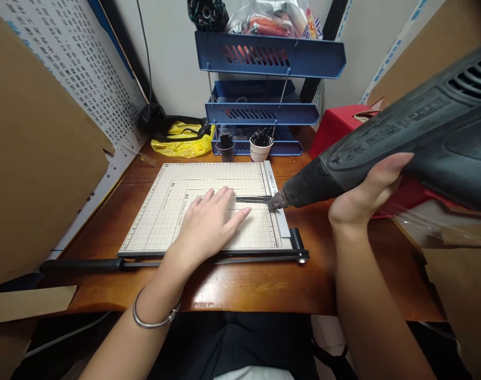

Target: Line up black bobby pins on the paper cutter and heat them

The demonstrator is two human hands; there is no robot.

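Observation:
My left hand point(209, 221) lies flat with its fingers spread on the cream gridded board of a paper cutter point(153, 211). Just past its fingertips, a bundle of thin black sticks point(250, 199) lies across the board toward the right edge. My right hand point(367, 192) is wrapped round a large dark heat gun point(386, 129), seen from below. The gun's metal nozzle point(279, 201) points down-left at the right end of the sticks. The cutter's black-handled arm point(82, 265) lies along the board's near edge.
Behind the board stand a paper cup point(261, 150) and a clear cup point(226, 150) of black sticks, before blue stacked trays point(264, 55). A yellow bag point(185, 140) lies back left, a red box point(331, 126) back right. Cardboard flanks both sides.

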